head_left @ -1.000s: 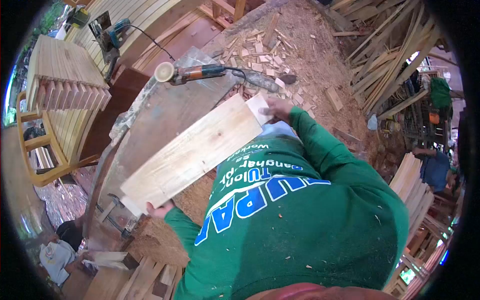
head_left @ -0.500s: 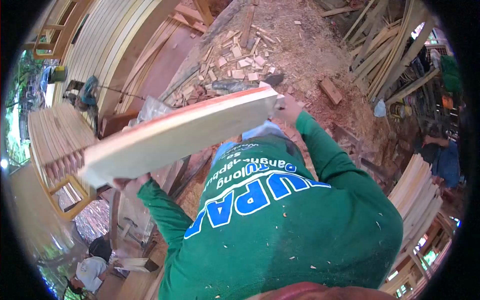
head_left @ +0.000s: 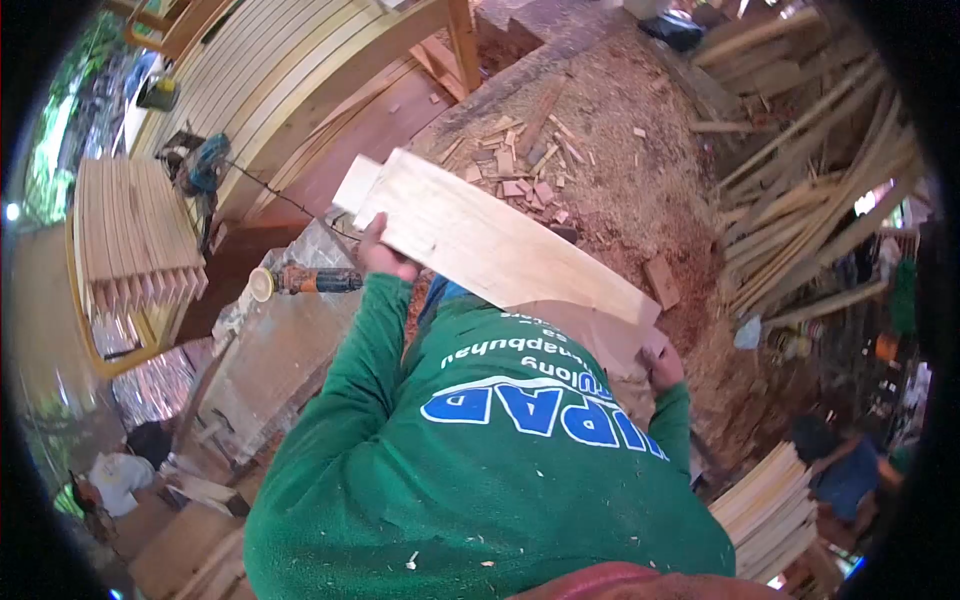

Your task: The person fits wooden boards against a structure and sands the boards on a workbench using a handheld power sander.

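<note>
A pale wooden board (head_left: 510, 235) with a stepped tenon at its left end spans the space in front of my green shirt. Its broad face is turned up toward me, and it slants down to the right. My left hand (head_left: 385, 252) grips the lower edge near the tenon, thumb on the face. At the other end, my right hand (head_left: 662, 366) is closed around the board's corner, partly in shadow. Behind my left hand, an orange and black power tool (head_left: 318, 280) with a round pad lies on a dusty work surface (head_left: 280, 340).
Slatted boards (head_left: 310, 60) lie side by side at upper left, near a blue power tool (head_left: 207, 162) with a cord. A stack of shaped boards (head_left: 140, 220) stands left. Offcuts (head_left: 530, 150) litter the sawdust floor. Long strips (head_left: 830, 200) pile up at right; people (head_left: 845, 480) are at the edges.
The board has swung round: its left end moved away from me and its right end came nearer. Its broad face now shows fully. The orange power tool has come into view.
</note>
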{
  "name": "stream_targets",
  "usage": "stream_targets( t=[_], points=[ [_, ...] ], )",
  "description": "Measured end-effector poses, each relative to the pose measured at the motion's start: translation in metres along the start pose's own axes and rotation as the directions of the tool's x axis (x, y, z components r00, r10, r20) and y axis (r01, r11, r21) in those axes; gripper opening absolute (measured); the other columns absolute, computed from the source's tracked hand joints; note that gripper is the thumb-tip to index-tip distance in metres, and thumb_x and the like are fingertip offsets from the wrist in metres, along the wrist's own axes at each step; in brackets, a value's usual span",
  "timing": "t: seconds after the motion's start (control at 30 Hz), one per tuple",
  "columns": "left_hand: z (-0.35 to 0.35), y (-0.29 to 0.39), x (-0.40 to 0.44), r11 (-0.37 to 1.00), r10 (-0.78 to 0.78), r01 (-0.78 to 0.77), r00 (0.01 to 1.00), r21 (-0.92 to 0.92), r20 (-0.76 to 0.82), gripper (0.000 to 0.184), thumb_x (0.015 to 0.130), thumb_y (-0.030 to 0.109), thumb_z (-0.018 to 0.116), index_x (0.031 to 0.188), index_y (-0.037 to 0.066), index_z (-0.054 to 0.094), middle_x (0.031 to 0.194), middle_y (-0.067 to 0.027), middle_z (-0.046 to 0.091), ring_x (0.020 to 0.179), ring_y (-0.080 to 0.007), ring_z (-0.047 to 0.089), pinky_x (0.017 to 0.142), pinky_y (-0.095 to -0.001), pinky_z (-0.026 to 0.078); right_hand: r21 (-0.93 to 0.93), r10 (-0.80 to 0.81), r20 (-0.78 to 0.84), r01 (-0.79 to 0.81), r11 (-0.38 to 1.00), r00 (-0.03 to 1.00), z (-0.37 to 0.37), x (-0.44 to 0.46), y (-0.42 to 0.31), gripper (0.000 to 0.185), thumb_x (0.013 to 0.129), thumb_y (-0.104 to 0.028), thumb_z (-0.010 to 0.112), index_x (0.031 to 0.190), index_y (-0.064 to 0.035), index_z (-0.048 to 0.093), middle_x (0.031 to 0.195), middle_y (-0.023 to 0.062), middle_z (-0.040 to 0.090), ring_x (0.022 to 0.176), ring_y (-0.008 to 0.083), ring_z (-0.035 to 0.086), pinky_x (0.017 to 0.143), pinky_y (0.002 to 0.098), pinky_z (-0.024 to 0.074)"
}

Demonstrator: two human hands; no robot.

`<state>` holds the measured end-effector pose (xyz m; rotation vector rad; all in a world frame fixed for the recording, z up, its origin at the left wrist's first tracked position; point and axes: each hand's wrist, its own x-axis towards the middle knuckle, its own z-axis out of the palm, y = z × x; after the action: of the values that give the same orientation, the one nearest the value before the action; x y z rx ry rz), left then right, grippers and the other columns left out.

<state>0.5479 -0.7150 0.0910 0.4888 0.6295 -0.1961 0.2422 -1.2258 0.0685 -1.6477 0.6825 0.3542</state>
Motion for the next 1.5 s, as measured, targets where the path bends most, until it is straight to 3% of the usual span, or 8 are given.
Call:
stream_targets(
  t=[0.37,0.6,0.67,0.77,1.07,1.2,1.27,1.5],
  points=[
    [0.108,0.001,0.164,0.907,-0.404,0.395,0.914,0.144,0.041,0.057,0.087,0.011,0.075,0.138,-0.001,0.054,0.127,-0.0194,0.067,0.118,-0.0339,0.066,0.106,-0.0523,0.053,-0.004,0.127,-0.065,-0.128,0.992,0.990,0.038,0.101,-0.090,0.049,0.095,-0.028,0.075,0.131,-0.0004,0.059,0.120,0.0072,0.068,0.105,0.0170,0.064,0.090,0.0349,0.0532],
    [0.236,0.135,0.359,0.892,-0.117,0.045,0.984,0.449,0.134,0.064,0.090,0.020,0.074,0.144,-0.004,0.048,0.134,-0.0235,0.063,0.122,-0.0360,0.063,0.108,-0.0474,0.051,0.021,0.194,-0.086,-0.193,0.981,0.977,0.164,0.246,-0.269,0.057,0.094,-0.033,0.078,0.135,0.0000,0.056,0.116,0.0079,0.067,0.104,0.0176,0.063,0.087,0.0359,0.0541],
    [0.266,0.171,0.397,0.755,-0.157,0.025,0.977,0.655,0.142,0.076,0.090,0.027,0.074,0.148,-0.007,0.040,0.140,-0.0263,0.058,0.128,-0.0392,0.059,0.109,-0.0477,0.049,-0.282,-0.046,-0.039,0.033,0.959,0.998,0.193,0.304,-0.296,0.052,0.095,-0.030,0.077,0.133,-0.0008,0.057,0.110,0.0084,0.068,0.095,0.0183,0.064,0.078,0.0353,0.0547],
    [0.257,0.154,0.423,-0.202,0.336,-0.219,0.900,0.955,0.277,0.094,0.087,0.038,0.076,0.152,-0.010,0.030,0.151,-0.0330,0.045,0.139,-0.0461,0.046,0.116,-0.0489,0.040,-0.125,0.067,-0.063,-0.074,0.989,0.996,0.259,0.368,-0.352,0.037,0.098,-0.034,0.072,0.113,-0.0028,0.060,0.092,0.0061,0.066,0.075,0.0150,0.062,0.062,0.0346,0.0530],
    [0.266,0.243,0.523,-0.230,0.287,-0.268,0.900,0.936,0.328,0.105,0.094,0.057,0.061,0.161,-0.007,0.013,0.168,-0.0288,0.015,0.155,-0.0440,0.020,0.126,-0.0482,0.022,0.366,0.384,0.160,-0.416,0.833,0.909,0.396,0.496,-0.478,0.020,0.104,-0.026,0.062,0.108,-0.0062,0.059,0.082,0.0061,0.063,0.065,0.0191,0.061,0.062,0.0330,0.0553],
    [0.289,0.285,0.548,-0.211,0.297,-0.314,0.881,0.926,0.367,0.104,0.093,0.058,0.062,0.160,-0.008,0.017,0.167,-0.0298,0.016,0.157,-0.0403,0.017,0.129,-0.0431,0.017,-0.062,-0.199,0.271,0.224,0.973,0.942,0.411,0.607,-0.452,0.021,0.104,-0.026,0.061,0.106,-0.0048,0.061,0.086,0.0098,0.067,0.072,0.0215,0.067,0.066,0.0354,0.0582],
    [0.295,0.292,0.558,-0.169,0.311,-0.338,0.873,0.926,0.375,0.104,0.093,0.057,0.062,0.160,-0.009,0.017,0.167,-0.0303,0.016,0.157,-0.0404,0.015,0.129,-0.0419,0.016,0.441,0.118,0.254,-0.224,0.869,0.960,0.452,0.607,-0.540,0.024,0.104,-0.027,0.060,0.107,-0.0036,0.061,0.089,0.0124,0.070,0.076,0.0231,0.070,0.067,0.0362,0.0598],
    [0.281,0.269,0.600,0.016,0.374,-0.372,0.863,0.928,0.339,0.103,0.091,0.048,0.069,0.159,-0.011,0.017,0.166,-0.0328,0.018,0.155,-0.0416,0.021,0.128,-0.0416,0.020,0.027,0.309,0.334,-0.337,0.941,0.891,0.467,0.653,-0.606,0.033,0.106,-0.033,0.057,0.115,-0.0019,0.064,0.100,0.0152,0.074,0.084,0.0237,0.072,0.072,0.0341,0.0617]
  ],
)
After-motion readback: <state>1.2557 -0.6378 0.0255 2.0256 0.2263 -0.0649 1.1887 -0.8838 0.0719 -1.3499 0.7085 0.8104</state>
